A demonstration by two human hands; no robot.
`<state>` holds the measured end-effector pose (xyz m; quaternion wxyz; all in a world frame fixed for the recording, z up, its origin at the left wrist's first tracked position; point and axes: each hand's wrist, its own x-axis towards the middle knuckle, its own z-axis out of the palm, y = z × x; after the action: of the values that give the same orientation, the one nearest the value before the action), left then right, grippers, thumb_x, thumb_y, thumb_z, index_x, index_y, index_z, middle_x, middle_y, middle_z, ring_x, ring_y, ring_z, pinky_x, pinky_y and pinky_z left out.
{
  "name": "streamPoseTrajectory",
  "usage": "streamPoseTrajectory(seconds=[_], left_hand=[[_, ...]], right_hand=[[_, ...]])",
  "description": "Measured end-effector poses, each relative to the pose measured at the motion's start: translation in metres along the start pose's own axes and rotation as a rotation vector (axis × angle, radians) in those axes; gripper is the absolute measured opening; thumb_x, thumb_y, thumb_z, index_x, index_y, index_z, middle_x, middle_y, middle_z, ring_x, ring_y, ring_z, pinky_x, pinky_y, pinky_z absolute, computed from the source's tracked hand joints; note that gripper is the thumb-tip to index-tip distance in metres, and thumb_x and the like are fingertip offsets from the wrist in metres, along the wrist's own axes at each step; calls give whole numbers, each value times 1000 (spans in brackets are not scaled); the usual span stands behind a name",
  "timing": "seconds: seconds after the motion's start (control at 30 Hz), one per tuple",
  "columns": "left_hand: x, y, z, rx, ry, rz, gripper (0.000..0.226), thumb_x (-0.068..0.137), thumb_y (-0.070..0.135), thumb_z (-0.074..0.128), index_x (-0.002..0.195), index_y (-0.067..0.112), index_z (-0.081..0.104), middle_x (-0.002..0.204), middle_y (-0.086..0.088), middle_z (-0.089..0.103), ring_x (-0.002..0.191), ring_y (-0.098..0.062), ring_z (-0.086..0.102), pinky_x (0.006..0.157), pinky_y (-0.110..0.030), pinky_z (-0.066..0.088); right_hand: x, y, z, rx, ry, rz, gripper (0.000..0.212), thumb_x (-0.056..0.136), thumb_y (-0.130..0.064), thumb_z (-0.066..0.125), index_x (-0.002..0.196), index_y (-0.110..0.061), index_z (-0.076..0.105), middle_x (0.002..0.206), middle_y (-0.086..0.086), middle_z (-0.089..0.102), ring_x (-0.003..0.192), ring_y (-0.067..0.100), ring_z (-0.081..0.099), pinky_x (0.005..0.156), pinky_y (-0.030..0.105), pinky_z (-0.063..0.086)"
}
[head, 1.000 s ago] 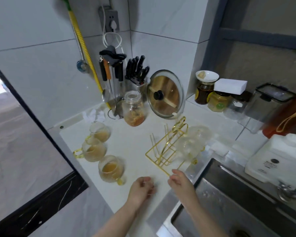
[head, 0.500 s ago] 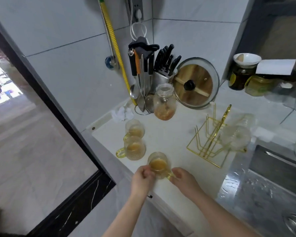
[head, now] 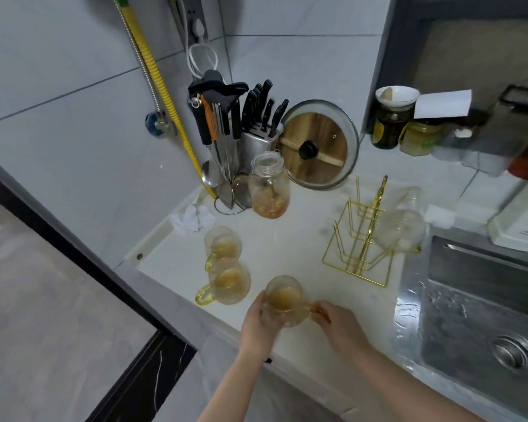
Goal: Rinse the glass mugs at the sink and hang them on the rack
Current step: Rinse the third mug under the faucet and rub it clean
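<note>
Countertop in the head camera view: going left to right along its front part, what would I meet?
Mug with its handle pointing left → mug held by the left hand and right hand → gold wire rack → steel sink.

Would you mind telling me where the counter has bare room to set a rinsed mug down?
The widest bare patch lies between the three mugs, the nearest held in both hands, and the gold rack, below the glass jar. A narrower strip runs between the rack and the sink. The back corner by the knife block and pot lid is crowded.
</note>
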<state>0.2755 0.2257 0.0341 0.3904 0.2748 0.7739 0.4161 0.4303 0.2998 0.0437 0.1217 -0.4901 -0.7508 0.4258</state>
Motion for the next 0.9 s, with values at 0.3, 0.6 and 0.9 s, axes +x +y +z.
streamPoseTrajectory(seconds=[0.3, 0.6, 0.9], left_hand=[[-17, 48, 61, -65, -255, 259, 66, 75, 26, 74, 131, 27, 39, 124, 13, 49, 116, -5, 50, 92, -16, 45], [-54, 83, 201, 12, -544, 350, 83, 57, 42, 79, 128, 32, 39, 123, 13, 54, 114, -9, 55, 100, -41, 48], [-110, 98, 360, 66, -585, 369, 75, 59, 53, 75, 126, 48, 42, 122, 11, 56, 114, -13, 56, 97, -42, 50]], right_hand=[[-52, 35, -73, -3, 264, 10, 14, 94, -19, 55, 94, -32, 61, 71, -25, 61, 75, -15, 56, 70, 2, 39], [-129, 114, -153, 48, 575, 164, 12, 91, -14, 60, 97, -21, 68, 71, -37, 61, 76, -27, 53, 67, -2, 38], [-188, 215, -242, 87, 686, 270, 11, 93, -18, 56, 92, -28, 59, 78, -19, 60, 72, -5, 56, 66, 9, 43]])
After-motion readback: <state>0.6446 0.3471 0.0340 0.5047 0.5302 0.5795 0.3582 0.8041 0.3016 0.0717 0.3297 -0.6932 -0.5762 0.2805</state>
